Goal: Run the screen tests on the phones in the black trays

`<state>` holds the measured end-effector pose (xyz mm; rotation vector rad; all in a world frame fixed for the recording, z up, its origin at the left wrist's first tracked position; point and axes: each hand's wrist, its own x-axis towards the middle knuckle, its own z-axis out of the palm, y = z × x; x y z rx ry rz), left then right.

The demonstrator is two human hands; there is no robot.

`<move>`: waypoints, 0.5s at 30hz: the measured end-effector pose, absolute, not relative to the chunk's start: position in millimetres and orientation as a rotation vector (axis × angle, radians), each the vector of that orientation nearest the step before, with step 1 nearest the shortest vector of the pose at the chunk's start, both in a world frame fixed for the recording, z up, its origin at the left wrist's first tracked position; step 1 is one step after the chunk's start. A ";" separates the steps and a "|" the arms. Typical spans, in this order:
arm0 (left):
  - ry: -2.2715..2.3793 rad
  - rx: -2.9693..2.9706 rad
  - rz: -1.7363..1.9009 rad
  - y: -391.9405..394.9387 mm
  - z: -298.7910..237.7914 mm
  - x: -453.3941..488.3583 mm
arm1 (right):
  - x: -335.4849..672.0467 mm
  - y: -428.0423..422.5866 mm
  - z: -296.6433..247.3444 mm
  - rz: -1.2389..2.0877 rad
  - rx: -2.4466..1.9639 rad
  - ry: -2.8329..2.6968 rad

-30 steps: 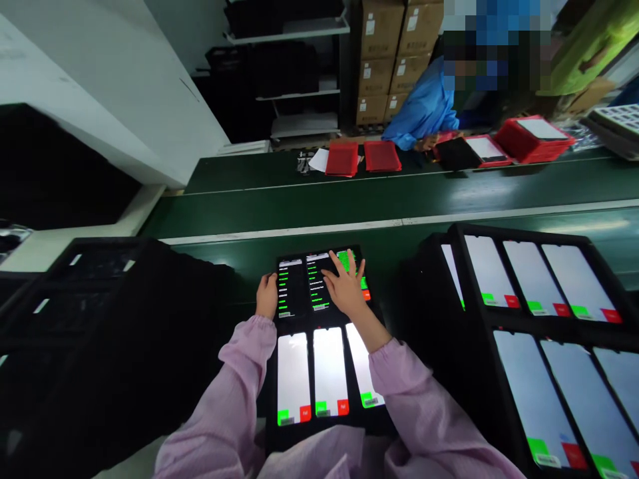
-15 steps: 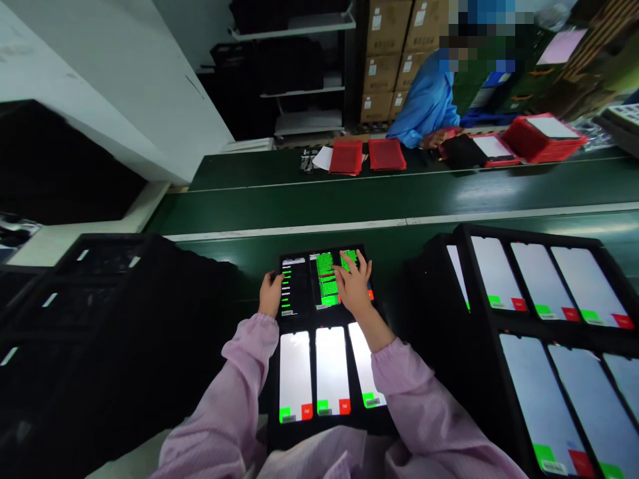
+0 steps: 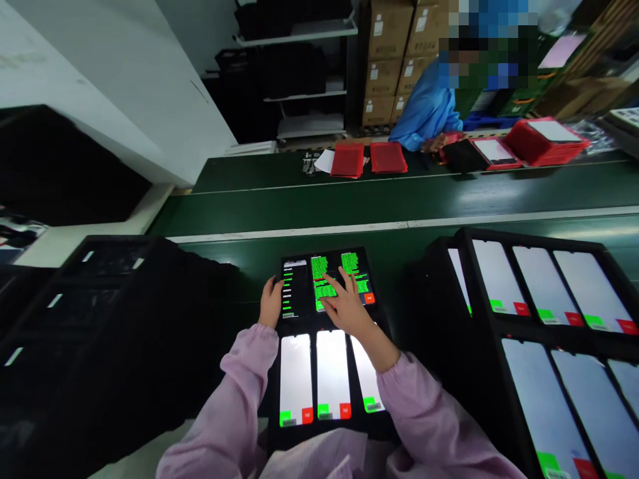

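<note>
The hands are apart: the left hand (image 3: 271, 301) is at the left edge of the centre tray (image 3: 299, 325), seemingly to steady it, though a firm grip cannot be confirmed; the right hand (image 3: 348, 307) is splayed over the tray's far middle phone (image 3: 319, 266), contact uncertain. The green bench (image 3: 279, 213) extends beyond the centre tray. A dark stack (image 3: 164, 299) stands left of it and a lit stack (image 3: 544, 336) right, presumably for easy reach. Its phones (image 3: 295, 372) lie face up in two rows, apparently for legibility, with small labels (image 3: 288, 422) at the near ends.
</note>
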<state>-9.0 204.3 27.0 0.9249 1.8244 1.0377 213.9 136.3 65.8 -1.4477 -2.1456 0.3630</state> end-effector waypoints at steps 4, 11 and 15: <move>1.773 0.938 1.073 174.3 24.3 -15.1 | 210.1 128.8 65.1 0.357 -1.453 -2.164; 1.739 0.950 1.079 150.0 11.2 -22.4 | 210.5 130.4 67.5 0.368 -1.469 -2.156; 1.695 0.993 1.074 151.6 5.9 -25.2 | 233.6 125.1 71.4 0.327 -1.533 -1.990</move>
